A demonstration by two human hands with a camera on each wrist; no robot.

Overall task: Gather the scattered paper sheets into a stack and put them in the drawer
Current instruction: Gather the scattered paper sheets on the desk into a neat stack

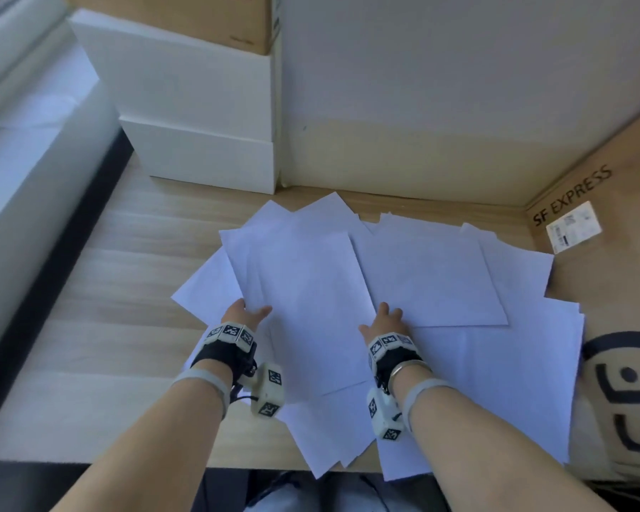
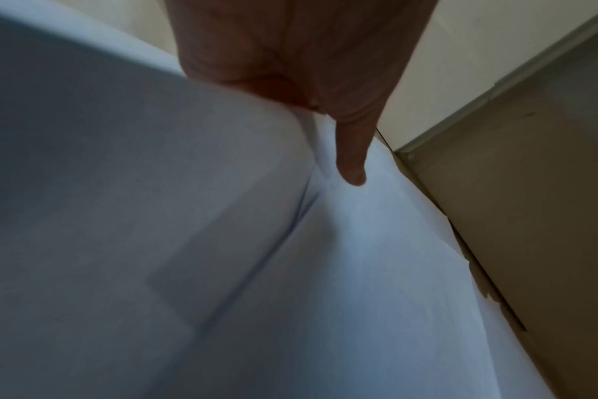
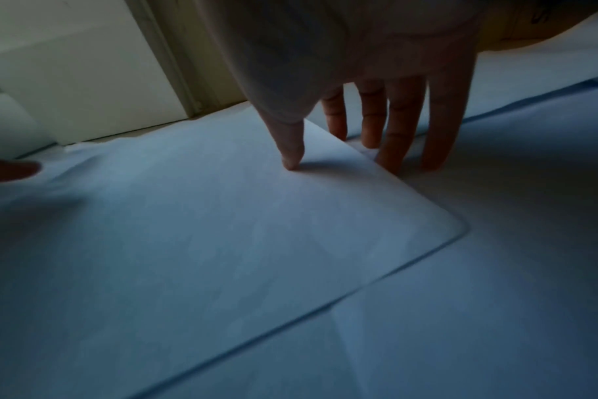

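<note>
Hiding the left hand [image 1: 245,313] fingers: overlapping paper sheets [image 1: 422,275].

White paper sheets [image 1: 403,275] lie scattered, overlapping, across the wooden tabletop.

You are at a light wood desk [image 1: 89,290] in what looks like an office or storage corner: stacked white boxes [image 1: 200,116], a brown carton [image 1: 185,16], and an "SF EXPRESS" shipping box [image 1: 614,230] crowd a plain wall [image 1: 440,86].
</note>
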